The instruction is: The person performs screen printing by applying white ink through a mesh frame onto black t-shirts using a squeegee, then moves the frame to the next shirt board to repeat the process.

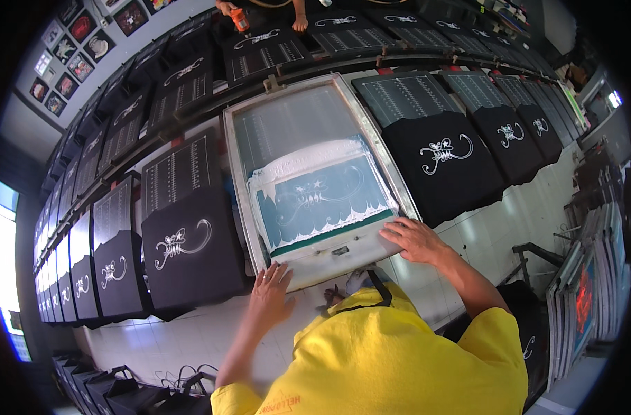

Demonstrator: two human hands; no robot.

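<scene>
A silk-screen printing frame [394, 174] lies over a station directly ahead of me, its mesh streaked with white ink around a teal area with a swirling floral design. At its near left corner, my left hand [271, 293] rests with outstretched fingers touching the edge; a ring shows on one finger. My right hand [416, 239] lies with spread fingers on the near right corner. Neither hand wraps visibly around the frame. Black fabric pieces with white swirl prints flank it: one [180, 252] to the left, another [443, 162] to the right. What lies beneath the screen is mostly hidden.
A rail [308, 68] runs behind the screen between rows of printing boards. Across it, another person's hand [299, 24] is beside an orange heat-gun-like tool [240, 20]. Upright screens [583, 297] lean at the right. Dark stands [115, 389] occupy the lower left.
</scene>
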